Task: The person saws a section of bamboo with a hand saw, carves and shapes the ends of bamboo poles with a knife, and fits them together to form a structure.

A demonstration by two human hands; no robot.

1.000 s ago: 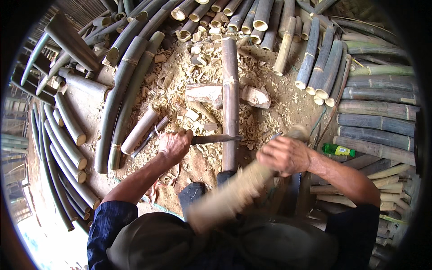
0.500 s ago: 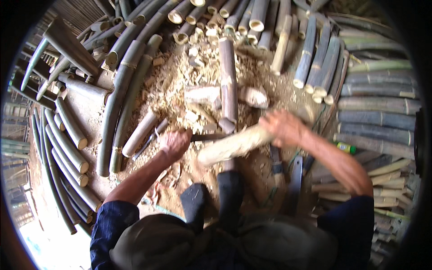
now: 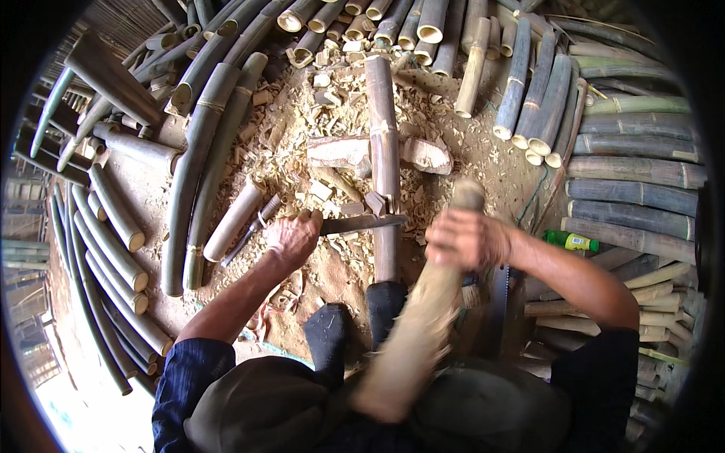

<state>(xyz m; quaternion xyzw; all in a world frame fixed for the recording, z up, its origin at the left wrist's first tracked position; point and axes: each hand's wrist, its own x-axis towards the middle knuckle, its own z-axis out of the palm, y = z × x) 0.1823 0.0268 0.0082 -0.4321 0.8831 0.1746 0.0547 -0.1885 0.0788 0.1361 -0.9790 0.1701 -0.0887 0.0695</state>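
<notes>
My left hand (image 3: 293, 238) is closed round the handle of a knife with a broad dark blade (image 3: 362, 223). That blade lies crosswise over a brown bamboo pole (image 3: 384, 162), and a raised chip (image 3: 374, 202) stands just beyond it. The pole points away from me and rests across a pale wooden block (image 3: 336, 152). My dark-socked foot (image 3: 387, 302) is at its near end. Wrapped in my right hand (image 3: 467, 238) is a thick, rough wooden club (image 3: 415, 325). Its wide end, smeared by motion, hangs close to my lap, apart from the knife.
Wood chips (image 3: 291, 143) cover the ground round the block. Long bamboo poles (image 3: 198, 174) lie at the left, and stacked bamboo pieces (image 3: 634, 170) fill the right side. A green bottle (image 3: 572, 241) lies by that stack. A short bamboo piece (image 3: 236, 219) is near my left hand.
The club has swung from pointing left, near the knife, to pointing back toward my body. My left hand and the knife have stayed nearly in place on the bamboo pole.
</notes>
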